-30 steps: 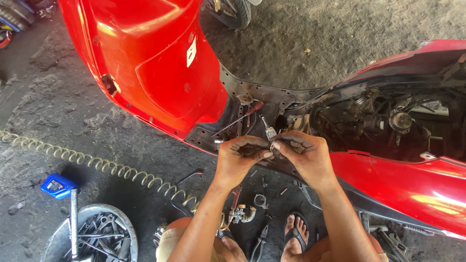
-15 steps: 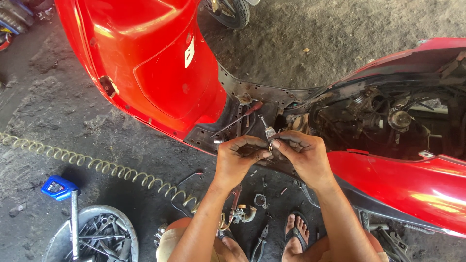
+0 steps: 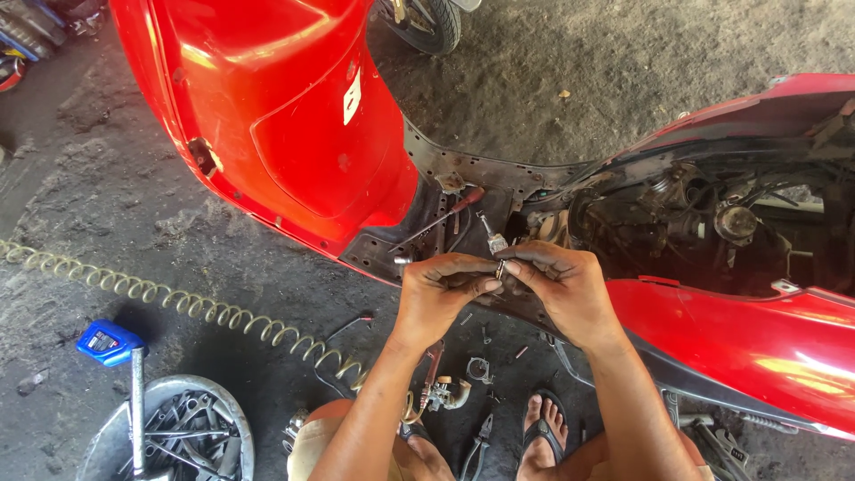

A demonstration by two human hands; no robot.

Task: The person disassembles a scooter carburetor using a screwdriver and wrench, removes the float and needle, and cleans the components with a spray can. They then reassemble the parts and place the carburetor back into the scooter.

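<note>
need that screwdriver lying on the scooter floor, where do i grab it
Take the screwdriver by its red handle, the upper right end. It lies slanted on the scooter footboard with the thin shaft pointing down left. Likely easiest from above, just past the left hand and right hand, which pinch a small metal part.

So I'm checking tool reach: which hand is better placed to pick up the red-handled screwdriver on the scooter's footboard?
Left, probably. The left hand sits just below the screwdriver, while the right hand lies further off, toward the engine bay. Both hands pinch a small metal part between them, so one must release it first.
</note>
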